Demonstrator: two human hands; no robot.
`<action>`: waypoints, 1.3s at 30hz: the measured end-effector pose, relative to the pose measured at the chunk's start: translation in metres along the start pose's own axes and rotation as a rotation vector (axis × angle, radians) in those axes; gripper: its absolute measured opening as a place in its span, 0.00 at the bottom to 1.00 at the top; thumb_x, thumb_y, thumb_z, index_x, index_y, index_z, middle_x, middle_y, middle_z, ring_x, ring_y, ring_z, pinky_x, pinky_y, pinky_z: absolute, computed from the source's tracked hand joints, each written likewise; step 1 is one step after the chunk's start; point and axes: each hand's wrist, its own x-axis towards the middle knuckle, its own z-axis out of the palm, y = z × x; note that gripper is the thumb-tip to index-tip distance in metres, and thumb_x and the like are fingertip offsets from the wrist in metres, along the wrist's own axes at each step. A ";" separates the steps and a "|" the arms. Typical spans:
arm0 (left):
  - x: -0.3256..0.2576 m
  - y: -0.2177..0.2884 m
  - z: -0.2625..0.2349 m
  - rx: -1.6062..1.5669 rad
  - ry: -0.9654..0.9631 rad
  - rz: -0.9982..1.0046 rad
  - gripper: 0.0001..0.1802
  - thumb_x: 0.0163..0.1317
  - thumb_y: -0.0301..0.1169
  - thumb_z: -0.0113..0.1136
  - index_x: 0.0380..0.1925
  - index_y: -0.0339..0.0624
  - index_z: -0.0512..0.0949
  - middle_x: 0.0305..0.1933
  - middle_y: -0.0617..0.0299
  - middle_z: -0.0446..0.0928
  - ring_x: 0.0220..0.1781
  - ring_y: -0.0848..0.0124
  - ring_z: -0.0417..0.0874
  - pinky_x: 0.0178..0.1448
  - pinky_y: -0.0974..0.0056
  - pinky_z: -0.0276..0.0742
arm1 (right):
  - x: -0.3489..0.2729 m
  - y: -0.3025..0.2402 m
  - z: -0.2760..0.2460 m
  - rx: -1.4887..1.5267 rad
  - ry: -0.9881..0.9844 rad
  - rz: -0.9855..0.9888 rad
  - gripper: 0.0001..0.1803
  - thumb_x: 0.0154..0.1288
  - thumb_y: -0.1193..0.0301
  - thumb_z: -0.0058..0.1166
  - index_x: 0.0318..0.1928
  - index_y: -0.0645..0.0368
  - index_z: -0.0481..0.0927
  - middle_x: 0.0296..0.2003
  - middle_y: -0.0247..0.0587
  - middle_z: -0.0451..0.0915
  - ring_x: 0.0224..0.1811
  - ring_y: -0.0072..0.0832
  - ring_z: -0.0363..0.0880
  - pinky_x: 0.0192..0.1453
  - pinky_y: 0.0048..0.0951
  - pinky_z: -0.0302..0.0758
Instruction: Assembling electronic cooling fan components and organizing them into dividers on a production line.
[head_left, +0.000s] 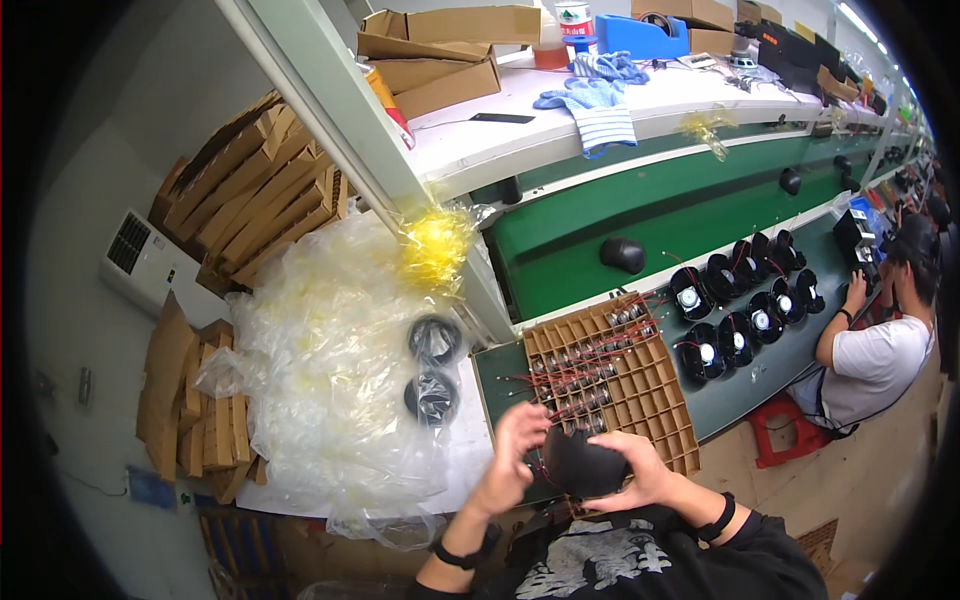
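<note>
One black round fan, held between both my hands just above the near edge of the surface, close to my chest.
Left hand: fingers curled over the fan's upper left rim, tips bent and touching it.
Right hand: fingers wrapped over the fan's top and right side, pressed against the housing.
Cardboard divider tray: lies just beyond the fan, cells holding small parts with red wires.
Black fans: a group set out farther right on the green surface, well apart from my hands.
Clear plastic bags: heaped to my left, two dark fans wrapped among them.
Seated person: at the far right.
</note>
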 end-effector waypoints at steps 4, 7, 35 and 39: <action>-0.048 -0.019 0.027 -0.837 -0.033 -0.407 0.57 0.48 0.75 0.37 0.68 0.43 0.49 0.69 0.54 0.56 0.70 0.61 0.58 0.71 0.51 0.55 | 0.006 -0.002 0.013 -0.789 -0.034 -0.433 0.23 0.52 0.60 0.59 0.49 0.51 0.78 0.34 0.28 0.77 0.35 0.24 0.74 0.40 0.27 0.68; -0.055 -0.048 0.022 -1.592 -0.102 -0.371 0.50 0.58 0.72 0.26 0.67 0.43 0.54 0.67 0.51 0.61 0.65 0.57 0.67 0.68 0.49 0.64 | 0.013 0.000 0.019 -0.898 -0.173 -0.630 0.23 0.59 0.65 0.48 0.57 0.36 0.73 0.42 0.23 0.73 0.44 0.18 0.71 0.54 0.23 0.66; -0.096 -0.054 0.032 -1.118 0.227 -0.425 0.61 0.49 0.70 0.52 0.67 0.30 0.47 0.68 0.36 0.54 0.69 0.42 0.57 0.68 0.31 0.49 | 0.099 0.307 -0.133 -1.257 -0.300 0.193 0.09 0.55 0.72 0.50 0.35 0.56 0.82 0.38 0.42 0.77 0.45 0.37 0.77 0.46 0.35 0.76; -0.101 -0.049 0.034 -1.064 0.315 -0.418 0.61 0.48 0.70 0.52 0.66 0.30 0.48 0.68 0.37 0.55 0.69 0.42 0.57 0.68 0.31 0.48 | 0.116 0.323 -0.127 -1.416 -0.536 0.168 0.09 0.56 0.69 0.49 0.30 0.55 0.83 0.39 0.40 0.76 0.48 0.34 0.74 0.53 0.34 0.71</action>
